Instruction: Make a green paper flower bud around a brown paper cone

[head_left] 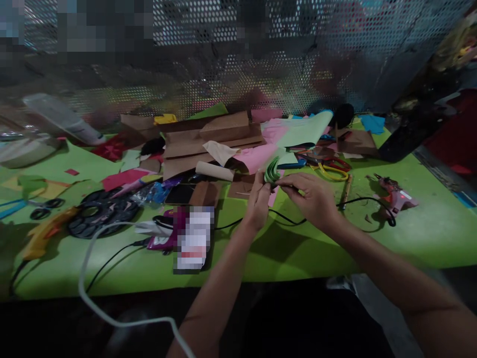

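Observation:
Above the middle of the table I hold a piece of green paper (273,169) bent into several curled layers. My left hand (258,199) is closed on its left side, with the thumb against its lower end. From the right, my right hand (312,196) pinches at the lower right edge of the same paper, its fingertips pressed together. A flat piece of pink paper (275,198) and a brown cardboard piece (238,187) lie just behind and below the hands. A black cable (286,218) runs across the table beneath my wrists.
To the right lie yellow-handled scissors (333,171), a pencil (347,191) and a pink device (400,199). A yellow glue gun (50,233), a round black tray (106,214) and a white cable (84,268) are at the left. Paper scraps and brown cardboard (212,144) line the back.

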Demonstrator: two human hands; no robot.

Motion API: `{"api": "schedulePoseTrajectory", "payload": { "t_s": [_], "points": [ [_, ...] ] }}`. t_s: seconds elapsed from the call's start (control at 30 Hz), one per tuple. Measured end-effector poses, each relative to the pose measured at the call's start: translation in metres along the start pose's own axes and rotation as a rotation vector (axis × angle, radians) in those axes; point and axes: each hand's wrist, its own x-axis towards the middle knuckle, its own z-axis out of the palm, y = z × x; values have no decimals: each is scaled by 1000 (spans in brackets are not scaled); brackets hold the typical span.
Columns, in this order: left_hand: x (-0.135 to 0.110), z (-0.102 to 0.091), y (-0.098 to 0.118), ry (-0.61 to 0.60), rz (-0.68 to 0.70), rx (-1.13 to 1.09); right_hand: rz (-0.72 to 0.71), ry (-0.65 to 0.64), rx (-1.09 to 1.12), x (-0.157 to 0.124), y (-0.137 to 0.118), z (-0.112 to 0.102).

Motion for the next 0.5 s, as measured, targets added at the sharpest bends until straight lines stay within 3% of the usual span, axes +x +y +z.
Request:
{"api": "schedulePoseTrajectory", "payload": {
  "t_s": [0.3, 0.5],
  "points": [
    [-1, -1, -1, 3, -24, -2, 18, -30, 11, 2, 2, 0],
    [0, 1, 3, -20, -9, -40, -76, 56, -74, 5, 6, -3]
  ]
}}
